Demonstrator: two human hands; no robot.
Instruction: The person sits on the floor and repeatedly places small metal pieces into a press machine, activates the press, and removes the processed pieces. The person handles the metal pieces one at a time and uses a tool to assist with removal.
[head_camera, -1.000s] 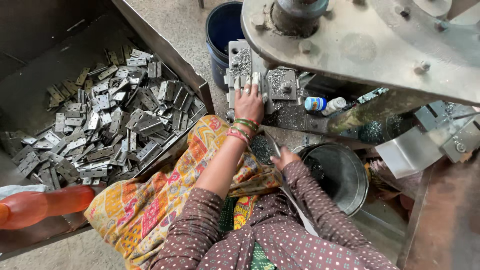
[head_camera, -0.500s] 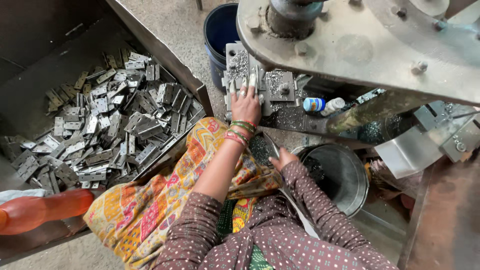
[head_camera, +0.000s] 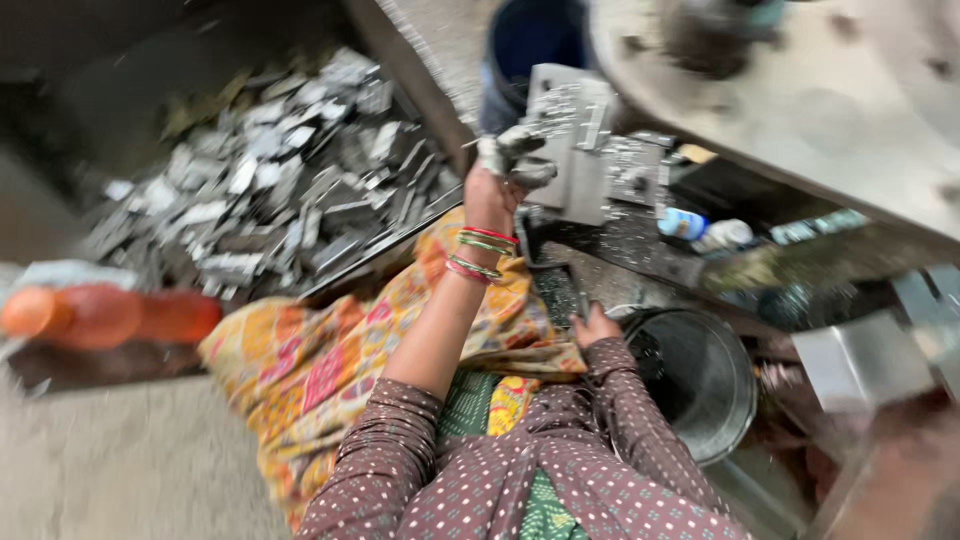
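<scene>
The left hand (head_camera: 508, 165), fingers pinching a small metal piece (head_camera: 530, 172), is loading the press die (head_camera: 575, 140). The right hand (head_camera: 597, 325) rests near the steel bucket's (head_camera: 745, 400) rim, its fingers too blurred to tell. Seating the piece squarely would likely come next.

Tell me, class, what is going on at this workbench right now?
A person sits at a metal press machine, seen from above; the picture is blurred. The left hand is raised to the grey metal block on the machine, fingers gripping small metal pieces. The right hand rests low by the rim of a round metal tub. To the left, a tray holds a heap of flat grey metal parts, and an orange bottle lies near it.
</scene>
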